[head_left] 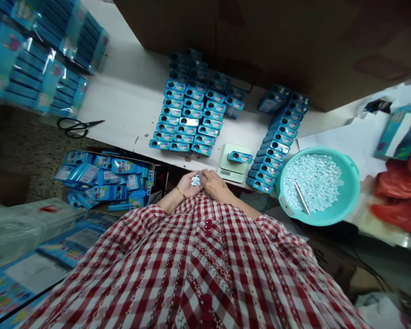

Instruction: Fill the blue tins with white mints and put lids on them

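Note:
My left hand (187, 184) is cupped around a small heap of pale blue pellets (196, 180), close to the table's front edge. Against its right side rests my right hand (215, 185), fingers curled and bent toward the pellets; whether it pinches any is hidden. Just right of and beyond my hands, a small blue pack (239, 157) lies on a pale green scale (233, 170). Rows of similar blue packs (187, 122) stand on the table beyond my hands, and another row (274, 151) stands right of the scale.
At the right is a turquoise basin (352, 189) of pellets with a metal scoop or tube (302, 198) in it. Black scissors (77, 127) lie at the left. A carton of packs (106, 180) stands below the table's left side. Large cardboard (260, 41) borders the back.

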`<state>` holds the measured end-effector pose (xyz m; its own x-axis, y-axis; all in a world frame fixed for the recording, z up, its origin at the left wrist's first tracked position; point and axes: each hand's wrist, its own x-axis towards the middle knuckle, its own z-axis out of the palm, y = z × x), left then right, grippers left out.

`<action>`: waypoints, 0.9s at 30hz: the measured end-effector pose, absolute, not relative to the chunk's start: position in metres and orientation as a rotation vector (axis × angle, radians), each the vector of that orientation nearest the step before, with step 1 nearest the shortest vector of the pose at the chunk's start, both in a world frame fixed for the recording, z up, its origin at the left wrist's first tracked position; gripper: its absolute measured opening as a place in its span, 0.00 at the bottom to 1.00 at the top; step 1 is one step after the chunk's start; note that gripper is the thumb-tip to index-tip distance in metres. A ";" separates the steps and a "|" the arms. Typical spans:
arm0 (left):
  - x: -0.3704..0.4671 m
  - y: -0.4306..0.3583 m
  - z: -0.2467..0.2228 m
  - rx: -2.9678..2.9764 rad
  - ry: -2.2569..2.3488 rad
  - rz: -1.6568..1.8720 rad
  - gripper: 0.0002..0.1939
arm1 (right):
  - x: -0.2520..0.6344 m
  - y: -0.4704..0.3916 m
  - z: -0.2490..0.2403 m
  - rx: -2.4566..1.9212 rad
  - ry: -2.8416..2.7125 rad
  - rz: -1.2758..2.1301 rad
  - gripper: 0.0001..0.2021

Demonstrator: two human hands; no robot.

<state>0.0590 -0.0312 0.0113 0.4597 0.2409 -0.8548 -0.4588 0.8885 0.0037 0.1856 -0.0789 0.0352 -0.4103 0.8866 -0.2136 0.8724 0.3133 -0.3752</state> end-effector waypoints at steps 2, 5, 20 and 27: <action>0.053 -0.034 0.009 -0.251 1.016 0.449 0.17 | 0.180 -0.079 0.034 -1.653 -2.535 0.756 0.16; 0.047 -0.035 0.007 -0.259 1.038 0.446 0.16 | 0.181 -0.076 0.035 -1.628 -2.534 0.820 0.14; 0.056 -0.033 0.008 -0.203 1.055 0.360 0.15 | 0.186 -0.080 0.035 -1.622 -2.480 0.823 0.13; 0.066 -0.029 0.014 -0.213 1.069 0.361 0.14 | 0.269 -0.087 0.024 -1.990 -1.722 0.348 0.16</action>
